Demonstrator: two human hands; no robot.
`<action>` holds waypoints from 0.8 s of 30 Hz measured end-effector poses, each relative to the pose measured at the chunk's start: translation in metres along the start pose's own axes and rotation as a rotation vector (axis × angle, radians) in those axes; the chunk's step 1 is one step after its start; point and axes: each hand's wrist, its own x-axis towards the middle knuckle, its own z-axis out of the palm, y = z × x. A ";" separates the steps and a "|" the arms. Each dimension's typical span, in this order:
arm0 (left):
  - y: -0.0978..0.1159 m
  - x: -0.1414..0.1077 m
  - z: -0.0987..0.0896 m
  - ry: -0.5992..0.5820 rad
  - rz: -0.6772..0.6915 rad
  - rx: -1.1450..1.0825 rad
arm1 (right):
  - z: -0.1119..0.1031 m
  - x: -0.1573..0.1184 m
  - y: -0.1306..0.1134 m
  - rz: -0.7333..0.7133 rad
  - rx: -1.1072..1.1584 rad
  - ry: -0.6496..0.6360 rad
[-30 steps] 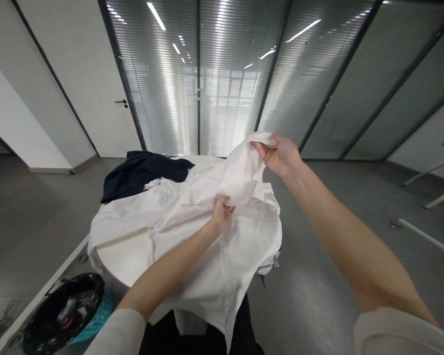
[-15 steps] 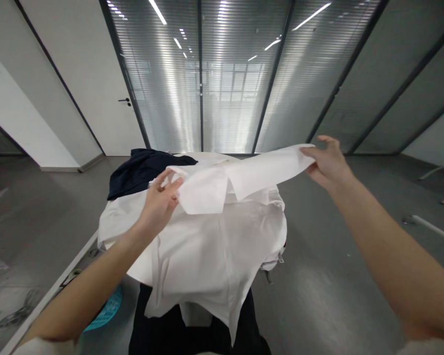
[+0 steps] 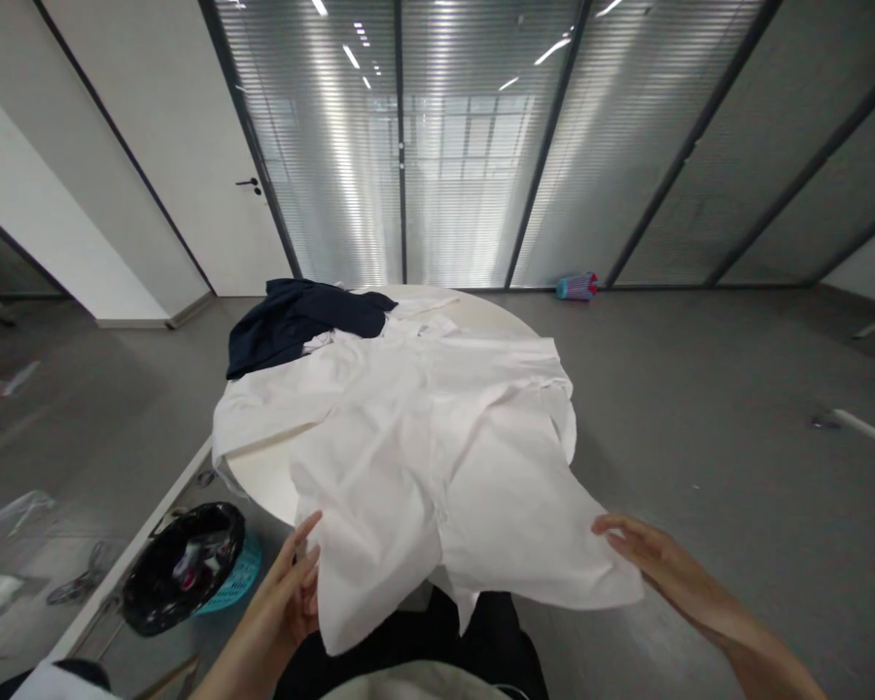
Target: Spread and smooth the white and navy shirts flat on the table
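A white button-up shirt [image 3: 386,437] lies spread over a round white table [image 3: 492,309]. Its collar faces the far side, and the lower part hangs over the near edge toward my legs, flaring at both corners. Beside the left edge of the hem is my left hand [image 3: 292,588], with its fingers apart. My right hand [image 3: 648,554] has its fingers stretched out at the right edge of the hem, the fingertips touching or very close to the cloth. A dark navy garment [image 3: 302,321] rests bunched at the table's far left.
A blue basket [image 3: 237,578] lined with a black bag holds some rubbish, on the floor at lower left. Cables [image 3: 80,578] and clear plastic [image 3: 18,515] lie farther left. A blue and pink object [image 3: 577,286] is on the floor by the glass wall [image 3: 459,185].
Both hands have let go of the shirt's collar area and come down toward me to the hem. The collar now lies on the table, and the hem is spread wider.
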 end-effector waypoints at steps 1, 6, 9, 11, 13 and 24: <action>-0.008 0.000 -0.003 0.025 -0.026 -0.010 | 0.009 -0.003 0.015 0.018 0.065 -0.012; -0.023 0.004 -0.011 0.202 0.169 0.063 | 0.037 -0.008 0.050 0.115 0.418 0.033; -0.029 0.017 -0.021 0.206 0.301 0.129 | 0.036 -0.003 0.044 0.124 0.486 0.063; -0.033 0.027 -0.029 0.190 0.381 0.198 | 0.033 0.003 0.036 0.113 0.494 0.014; -0.034 0.032 -0.035 0.222 0.473 0.295 | 0.029 0.010 0.026 0.105 0.482 -0.024; -0.005 -0.028 -0.041 0.168 0.552 0.089 | -0.034 -0.003 -0.017 -0.090 0.441 0.392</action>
